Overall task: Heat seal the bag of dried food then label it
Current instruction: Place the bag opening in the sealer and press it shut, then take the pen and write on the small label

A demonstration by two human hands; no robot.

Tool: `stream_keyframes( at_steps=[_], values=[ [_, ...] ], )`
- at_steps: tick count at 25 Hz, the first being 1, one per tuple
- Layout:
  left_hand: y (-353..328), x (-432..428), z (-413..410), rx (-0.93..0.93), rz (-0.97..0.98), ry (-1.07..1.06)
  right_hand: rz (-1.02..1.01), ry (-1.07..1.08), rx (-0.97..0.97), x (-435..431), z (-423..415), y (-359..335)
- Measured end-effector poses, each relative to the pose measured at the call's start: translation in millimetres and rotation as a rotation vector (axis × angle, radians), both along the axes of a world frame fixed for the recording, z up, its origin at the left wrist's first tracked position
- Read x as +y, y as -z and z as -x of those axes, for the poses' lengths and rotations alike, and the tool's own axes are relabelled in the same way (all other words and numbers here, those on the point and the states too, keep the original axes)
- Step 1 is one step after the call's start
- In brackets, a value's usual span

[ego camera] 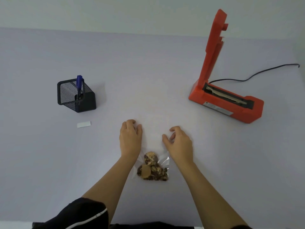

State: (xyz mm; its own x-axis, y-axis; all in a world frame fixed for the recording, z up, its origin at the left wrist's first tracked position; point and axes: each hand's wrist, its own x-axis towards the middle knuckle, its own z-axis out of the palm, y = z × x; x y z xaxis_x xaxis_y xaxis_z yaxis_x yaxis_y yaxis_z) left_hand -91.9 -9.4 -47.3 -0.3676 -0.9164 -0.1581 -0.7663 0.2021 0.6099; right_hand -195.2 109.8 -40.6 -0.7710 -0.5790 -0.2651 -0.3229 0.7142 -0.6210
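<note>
Both forearms reach forward, hands point(155, 138) curled at the bag's point(152, 167) top edge.

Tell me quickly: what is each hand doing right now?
Left hand: fingers curled on the far end of the clear bag; grip cannot be told.
Right hand: fingers curled at the same end; grip cannot be told.
</note>
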Motion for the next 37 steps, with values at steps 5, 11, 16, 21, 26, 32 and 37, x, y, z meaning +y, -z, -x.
stream_keyframes(
  at_steps=[5, 11, 16, 21, 26, 32, 37],
  values=[
    [-24, -7, -2, 0.103, -0.003, -0.059, 0.068, 0.047, 0.036, -9, 5, -15],
    [-87, -80, -57, 0.314, 0.273, -0.201, 0.34, -0.067, 0.136, -88, 7, -60],
    [-97, -155, -107, 0.18, 0.177, -0.302, 0.449, -0.345, 0.124, -195, -23, -82],
    [-91, -188, -107, 0.033, -0.073, -0.203, 0.266, -0.524, 0.017, -269, -55, -83],
    [-92, -193, -107, 0.046, -0.133, -0.23, 0.312, -0.484, 0.049, -285, -69, -80],
    [-93, -196, -117, 0.183, -0.032, -0.159, 0.515, -0.248, -0.035, -265, -50, -125],
    [-117, -188, -117, 0.345, -0.098, 0.152, 0.607, -0.131, -0.005, -243, -26, -172]
  ],
)
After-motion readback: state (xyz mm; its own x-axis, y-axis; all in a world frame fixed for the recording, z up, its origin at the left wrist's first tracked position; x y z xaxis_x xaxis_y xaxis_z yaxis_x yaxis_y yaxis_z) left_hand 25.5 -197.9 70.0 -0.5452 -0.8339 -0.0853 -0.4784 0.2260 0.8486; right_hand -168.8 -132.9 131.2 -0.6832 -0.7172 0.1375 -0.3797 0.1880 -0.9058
